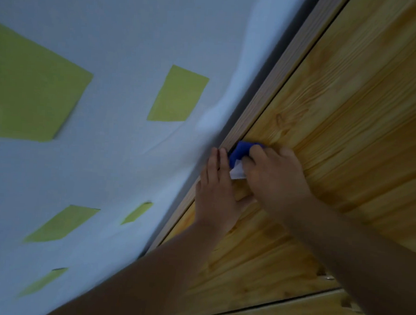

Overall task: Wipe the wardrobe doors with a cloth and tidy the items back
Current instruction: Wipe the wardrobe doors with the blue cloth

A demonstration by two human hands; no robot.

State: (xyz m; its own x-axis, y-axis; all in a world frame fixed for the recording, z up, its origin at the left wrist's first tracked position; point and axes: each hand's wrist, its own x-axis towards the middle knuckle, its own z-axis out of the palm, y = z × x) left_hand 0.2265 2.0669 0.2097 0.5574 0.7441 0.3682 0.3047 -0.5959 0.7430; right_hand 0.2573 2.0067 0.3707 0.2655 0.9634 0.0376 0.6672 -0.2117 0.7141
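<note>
Right hand [273,175] first: I see it curled over a bunched blue cloth with a white patch [241,154], fingers folded down on it and pressing it against the pale knotty pine wardrobe door [348,131]. The cloth sits right at the door's edge, where the planked panel meets the narrow wooden frame strip [274,71] running diagonally up the picture. Only the blue top and a white corner of the cloth show; the rest is under my fingers, so the grip reads as closed around the fabric.

My left hand [217,194] lies just beside it, touching or nearly touching the right one at the thumb side. Its fingers are straight and held together, flat against the frame strip and the door edge, with the fingertips reaching up level with the cloth. It holds nothing that I can see.

Both bare forearms come in from the bottom of the view, the left one dark in shadow. To the left of the frame strip I see a dark gap, then a light grey-blue wall [117,32] with several yellow-green rectangular patches [179,95] on it. Lower right, a thin dark seam [279,303] crosses the wood, and another pine panel shows below it. The picture is a little blurred, so fine detail on the cloth is unclear.
</note>
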